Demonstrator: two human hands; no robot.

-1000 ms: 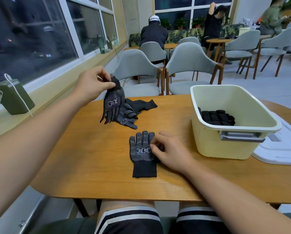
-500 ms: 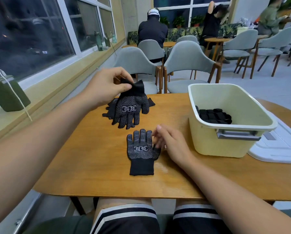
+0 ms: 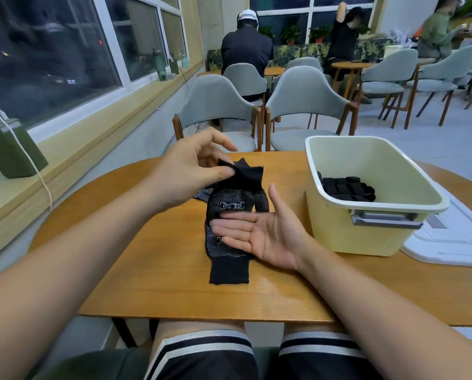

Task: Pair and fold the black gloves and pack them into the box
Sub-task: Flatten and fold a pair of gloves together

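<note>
Your left hand point(image 3: 191, 171) pinches the second glove point(image 3: 236, 197) by its cuff, now brought over the flat glove point(image 3: 229, 271) mid-table. Your right hand point(image 3: 267, 234) has lifted off, palm up, empty. Pair next.

The box point(image 3: 366, 237) stands near the table's point(image 3: 147, 270) right edge, folded gloves point(image 3: 347, 187) inside, a lid point(image 3: 454, 242) just right. Left of it a glove point(image 3: 229, 270) lies flat, a second glove point(image 3: 237, 198) over its far end.
</note>
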